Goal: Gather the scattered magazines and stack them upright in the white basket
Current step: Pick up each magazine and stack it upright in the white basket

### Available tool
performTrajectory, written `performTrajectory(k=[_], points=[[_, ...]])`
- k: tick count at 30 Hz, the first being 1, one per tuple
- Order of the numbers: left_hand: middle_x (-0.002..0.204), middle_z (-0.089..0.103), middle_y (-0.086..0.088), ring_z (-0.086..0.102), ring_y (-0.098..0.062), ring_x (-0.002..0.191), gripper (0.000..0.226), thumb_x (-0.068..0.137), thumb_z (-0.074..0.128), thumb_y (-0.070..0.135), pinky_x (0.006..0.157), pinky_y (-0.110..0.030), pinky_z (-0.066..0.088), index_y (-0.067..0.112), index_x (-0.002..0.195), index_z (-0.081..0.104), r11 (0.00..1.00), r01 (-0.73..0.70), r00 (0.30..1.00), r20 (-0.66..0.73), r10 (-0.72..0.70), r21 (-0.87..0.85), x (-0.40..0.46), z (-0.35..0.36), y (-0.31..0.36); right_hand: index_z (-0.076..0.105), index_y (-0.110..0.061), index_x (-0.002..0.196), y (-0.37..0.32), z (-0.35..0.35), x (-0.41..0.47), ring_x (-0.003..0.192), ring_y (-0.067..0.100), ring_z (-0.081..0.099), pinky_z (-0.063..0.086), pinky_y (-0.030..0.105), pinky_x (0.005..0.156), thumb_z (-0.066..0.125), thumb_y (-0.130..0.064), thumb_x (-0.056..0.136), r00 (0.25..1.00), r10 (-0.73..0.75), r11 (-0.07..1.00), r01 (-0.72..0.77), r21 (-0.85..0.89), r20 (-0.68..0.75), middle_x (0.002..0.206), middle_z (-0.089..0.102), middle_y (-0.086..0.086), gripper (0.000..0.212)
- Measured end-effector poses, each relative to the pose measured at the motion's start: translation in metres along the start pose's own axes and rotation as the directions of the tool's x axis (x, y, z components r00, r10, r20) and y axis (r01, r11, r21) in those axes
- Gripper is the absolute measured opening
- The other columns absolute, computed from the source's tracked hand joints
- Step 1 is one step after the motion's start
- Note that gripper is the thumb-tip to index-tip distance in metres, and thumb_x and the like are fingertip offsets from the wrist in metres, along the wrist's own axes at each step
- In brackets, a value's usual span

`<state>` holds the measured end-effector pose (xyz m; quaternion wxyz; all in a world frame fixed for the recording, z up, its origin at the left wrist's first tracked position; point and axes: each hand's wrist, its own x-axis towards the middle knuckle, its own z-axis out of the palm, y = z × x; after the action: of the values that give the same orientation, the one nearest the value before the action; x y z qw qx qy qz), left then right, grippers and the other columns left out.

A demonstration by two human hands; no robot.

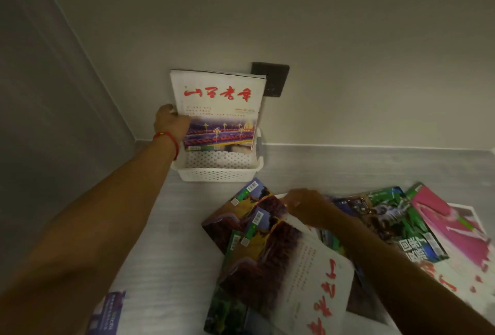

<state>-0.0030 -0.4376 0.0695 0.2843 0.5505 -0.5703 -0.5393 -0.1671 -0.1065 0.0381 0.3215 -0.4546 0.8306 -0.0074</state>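
A white perforated basket stands on the grey table against the wall. Several magazines stand upright in it; the front one has a white cover with red characters. My left hand grips the left edge of that upright bunch. Several more magazines lie scattered and overlapping on the table in front, at lower right. My right hand rests on this pile with its fingers pinching the top edge of a white-covered magazine with red characters.
A dark wall socket sits behind the upright magazines. Another magazine lies at the lower left table edge. A green one and a pink one lie to the right. Walls meet in a corner at left.
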Motion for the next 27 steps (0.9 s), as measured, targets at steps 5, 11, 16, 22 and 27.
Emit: performTrajectory(k=[5,11,16,22,27], points=[[0.138,0.055,-0.016,0.054,-0.031,0.126,0.054,0.083,0.06,0.011,0.105,-0.034,0.044,0.007,0.136,0.049,0.984,-0.105,0.993,-0.037,0.112,0.141,-0.053,0.008,-0.016,0.045,-0.025,0.135,0.053,0.061,-0.053,0.128,0.023,0.049,0.045,0.039,0.1,0.056,-0.053,0.089,0.992,0.127,0.976,-0.123,-0.178,0.009,0.14,0.048,0.0,0.055],[0.119,0.065,-0.011,0.062,-0.027,0.108,0.033,0.084,0.059,0.009,0.094,-0.038,0.052,0.012,0.116,0.066,0.882,-0.332,0.931,0.266,0.25,0.334,-0.181,0.045,-0.099,0.04,-0.021,0.135,0.074,0.098,-0.077,0.132,0.022,0.043,0.044,0.041,0.103,0.064,-0.046,0.086,0.983,0.138,0.97,-0.16,-0.183,-0.125,0.142,0.042,0.001,0.06],[0.131,0.059,-0.003,0.057,-0.024,0.12,0.04,0.087,0.048,0.032,0.107,-0.038,0.046,0.026,0.127,0.055,0.729,-0.513,0.785,0.591,0.185,0.453,-0.249,0.083,-0.162,0.043,-0.022,0.133,0.082,0.107,-0.078,0.132,0.025,0.04,0.038,0.047,0.106,0.068,-0.044,0.082,0.971,0.182,0.979,-0.194,-0.069,-0.152,0.137,0.042,0.002,0.061],[0.161,0.027,-0.007,0.024,-0.03,0.148,0.065,0.091,0.053,0.027,0.122,-0.051,0.024,0.026,0.151,0.029,0.32,-0.78,0.623,0.718,0.312,0.538,-0.283,0.102,-0.126,0.039,-0.034,0.093,0.09,0.077,-0.101,0.08,0.009,0.065,0.058,0.03,0.069,0.057,-0.03,0.093,0.979,-0.086,0.987,0.108,0.115,-0.184,0.093,0.061,-0.006,0.019],[0.148,0.046,-0.008,0.044,-0.032,0.134,0.058,0.092,0.054,0.037,0.111,-0.045,0.034,0.027,0.147,0.035,0.053,-0.883,0.463,0.843,0.273,0.467,-0.291,0.105,-0.076,0.056,-0.033,0.093,0.073,0.0,-0.123,0.072,0.006,0.068,0.059,0.035,0.066,0.07,-0.024,0.087,0.924,-0.351,0.92,0.371,0.128,-0.152,0.09,0.07,-0.005,0.018]])
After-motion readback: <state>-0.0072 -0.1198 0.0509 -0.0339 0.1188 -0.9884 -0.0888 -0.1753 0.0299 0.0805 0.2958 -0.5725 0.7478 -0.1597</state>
